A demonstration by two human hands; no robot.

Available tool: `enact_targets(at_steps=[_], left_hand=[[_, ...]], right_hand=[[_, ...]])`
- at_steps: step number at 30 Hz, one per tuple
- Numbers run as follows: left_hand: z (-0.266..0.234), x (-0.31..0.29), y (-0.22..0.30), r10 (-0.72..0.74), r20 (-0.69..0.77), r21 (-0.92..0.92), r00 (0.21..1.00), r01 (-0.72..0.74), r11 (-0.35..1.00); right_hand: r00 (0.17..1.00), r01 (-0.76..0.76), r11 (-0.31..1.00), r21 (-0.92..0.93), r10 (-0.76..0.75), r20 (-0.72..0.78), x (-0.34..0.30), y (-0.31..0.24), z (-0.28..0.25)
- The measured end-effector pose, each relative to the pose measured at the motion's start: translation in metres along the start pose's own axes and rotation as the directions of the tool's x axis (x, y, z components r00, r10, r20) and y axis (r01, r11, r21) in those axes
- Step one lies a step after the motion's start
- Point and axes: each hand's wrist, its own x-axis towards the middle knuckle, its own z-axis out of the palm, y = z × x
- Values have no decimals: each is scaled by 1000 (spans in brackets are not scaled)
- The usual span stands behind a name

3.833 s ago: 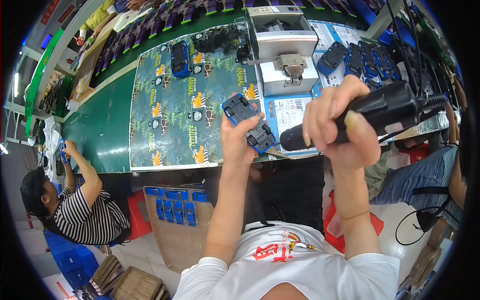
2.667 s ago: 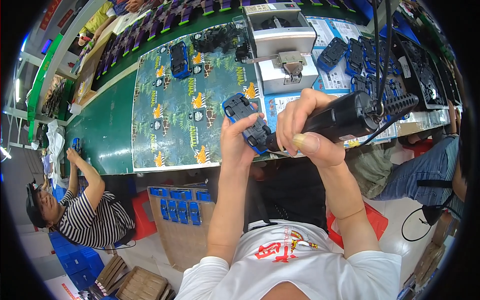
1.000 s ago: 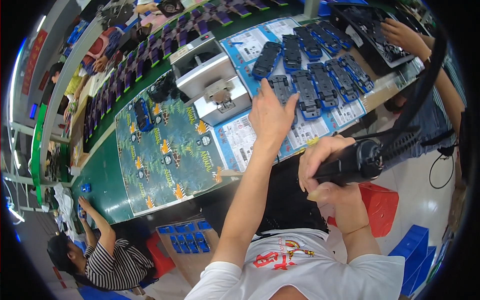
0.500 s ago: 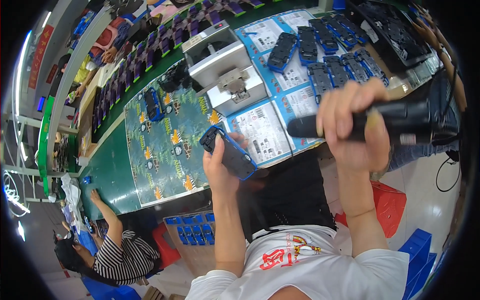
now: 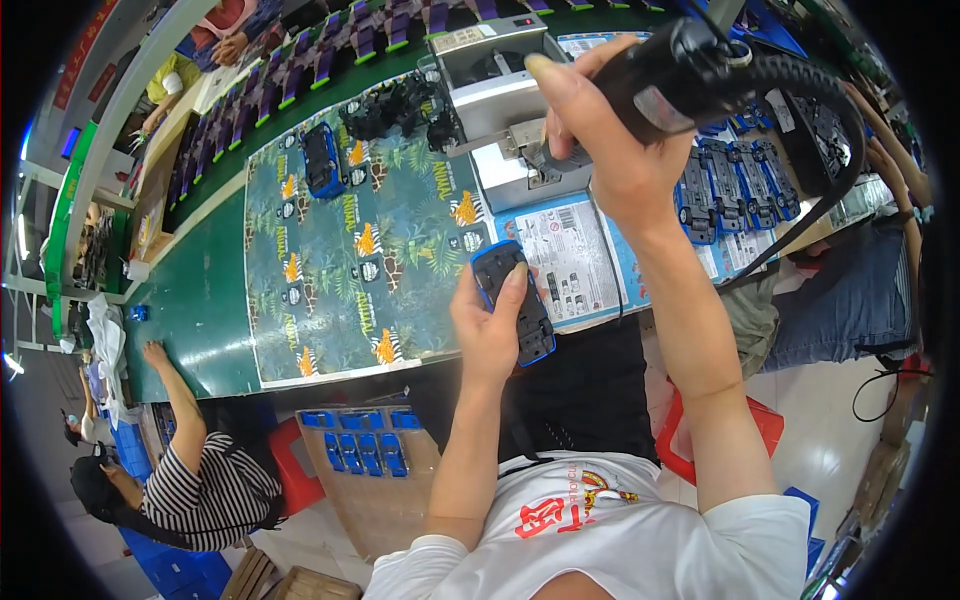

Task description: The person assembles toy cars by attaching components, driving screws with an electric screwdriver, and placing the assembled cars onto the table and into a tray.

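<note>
My left hand (image 5: 485, 325) holds a toy car (image 5: 535, 325), black underside up with a blue rim, over the table's front edge. The thumb presses on the underside. My right hand (image 5: 625, 165) is wrapped round a black electric screwdriver (image 5: 665, 85) with a thick cable (image 5: 850, 115). Its tip end points down at the front of a silver metal box (image 5: 495, 80), possibly a screw feeder. Whether the tip touches it I cannot tell. To the right, several blue and black toy cars (image 5: 735, 190) lie underside up, partly behind my right arm.
One toy car (image 5: 322, 162) and a heap of black parts (image 5: 395, 112) lie on the patterned sheet (image 5: 335, 270). A co-worker in a striped shirt (image 5: 215, 490) sits at left. A tray of blue toy cars (image 5: 365, 450) stands below the table; a red stool (image 5: 755, 430) is at right.
My right hand has raised the screwdriver and swung it up and left to the metal box. My left hand with the toy car appears further right as the view has shifted.
</note>
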Motion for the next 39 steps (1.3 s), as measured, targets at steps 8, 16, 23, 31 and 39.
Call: enact_targets(at_steps=[8, 16, 23, 31, 39], left_hand=[[0, 2, -1, -7, 23, -66, 1000, 9, 998], [-2, 4, -1, 7, 44, -39, 999, -5, 999], [-2, 4, -1, 17, 56, -20, 998, -16, 1000], [1, 1, 2, 5, 38, -46, 999, -3, 999], [6, 1, 8, 46, 48, -38, 998, -45, 998]], right_hand=[[979, -198, 980, -25, 199, 51, 21, 2, 18], [953, -303, 832, 464, 264, 149, -17, -49, -5], [963, -263, 837, 479, 200, 179, -43, -47, 1], [951, -298, 886, 355, 243, 192, -60, -37, 10], [951, -272, 918, 288, 211, 226, -61, -36, 6]])
